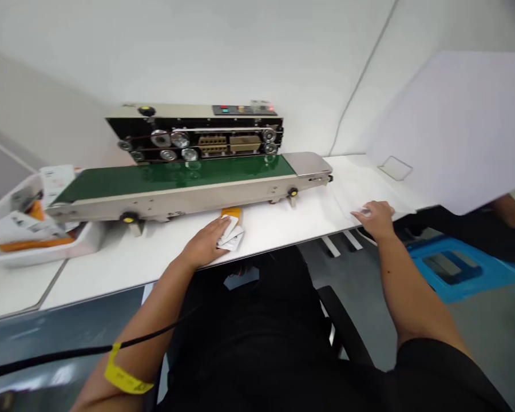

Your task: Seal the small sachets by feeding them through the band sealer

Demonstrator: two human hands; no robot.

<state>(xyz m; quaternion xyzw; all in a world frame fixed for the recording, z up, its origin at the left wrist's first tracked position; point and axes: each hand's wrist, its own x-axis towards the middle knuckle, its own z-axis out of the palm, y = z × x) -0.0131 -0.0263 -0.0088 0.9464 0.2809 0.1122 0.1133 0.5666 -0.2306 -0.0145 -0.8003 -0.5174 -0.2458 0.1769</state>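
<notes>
Near the front edge of the white table, my left hand [205, 243] is closed over a few small white and orange packets [237, 236]. Its fingers lie across the packets, just in front of the conveyor of a band sealing machine [184, 189]. Farther right, my right hand [376, 220] rests with curled fingers at a thin, see-through plastic bag [352, 191] lying flat on the table. The bag's outline is faint, and part of the fingers' grip on it is hidden.
A white bin [92, 240] of white and orange packets stands at the left end of the conveyor. On the right are a wire stand [395, 168], a white panel [463, 126] and a blue crate [459, 286] below. Another person's arm [512, 212] shows at the right edge.
</notes>
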